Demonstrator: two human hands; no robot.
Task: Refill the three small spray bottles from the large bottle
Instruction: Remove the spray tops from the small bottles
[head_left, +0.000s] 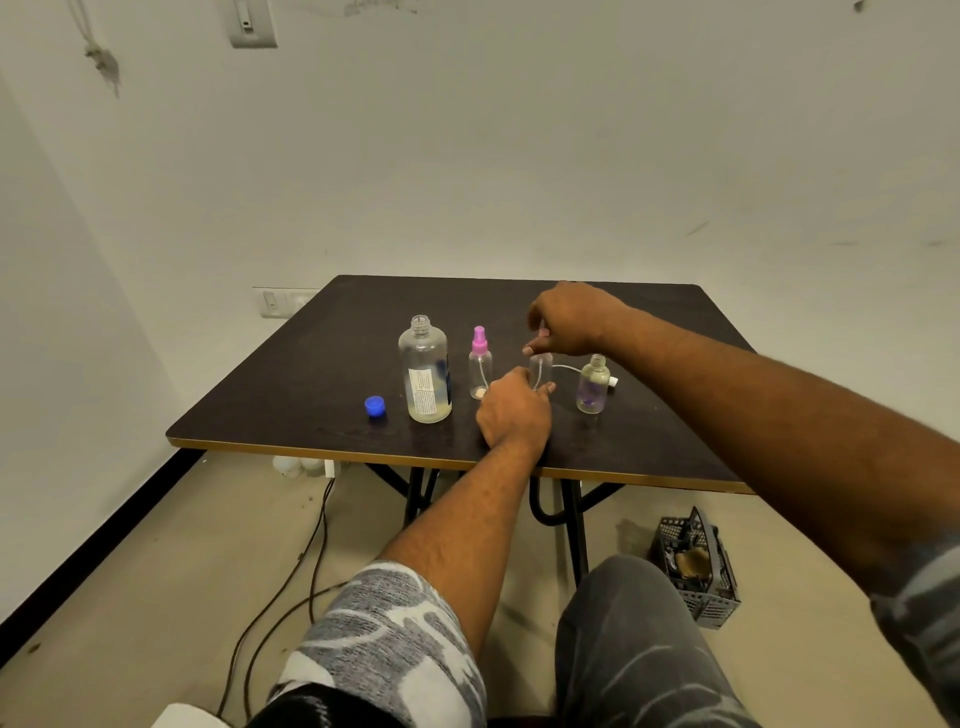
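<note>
On the dark table (291, 395), the large bottle (424, 369) stands upright and uncapped, and its blue cap (375, 406) lies just beside it on the left. To the right of the large bottle, three small spray bottles stand in a row. The first small bottle (479, 366) carries a pink spray head and is untouched. The middle small bottle (540, 370) is held by both hands. The left hand (514, 410) grasps its lower body with curled fingers, and the right hand (569, 322) pinches the sprayer top (542, 329) from above (whether that top is seated or lifted clear of the neck cannot be told). The third small bottle (593, 387) stands open-necked, just right of the middle one. A loose dip tube (566, 367) with a white head lies on the table behind it. On the floor, right of the table legs, sits a grey basket (696, 566).
</note>
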